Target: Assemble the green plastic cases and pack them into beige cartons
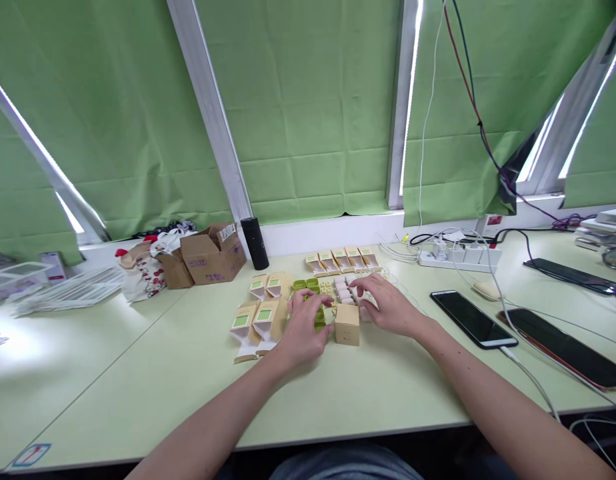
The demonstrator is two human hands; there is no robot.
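A small closed cardboard box [347, 327] stands on the table between my two hands. My left hand [305, 328] is just left of it, fingers curved and apart over some green square trays [306, 285]; it partly covers them, and I see nothing held. My right hand [385, 305] hovers behind and right of the box, thumb and index finger apart beside rows of pale pink pieces [342, 288]. Small yellow pieces [327, 287] lie between the green and pink rows. Left of my left hand are open cardboard boxes with green labels [265, 317].
More open boxes [342, 260] line up at the back. A black cylinder [255, 243] and a brown carton [214, 253] stand back left. To the right lie a phone [472, 319] on a cable, a second dark device [563, 343] and a white power strip [461, 259].
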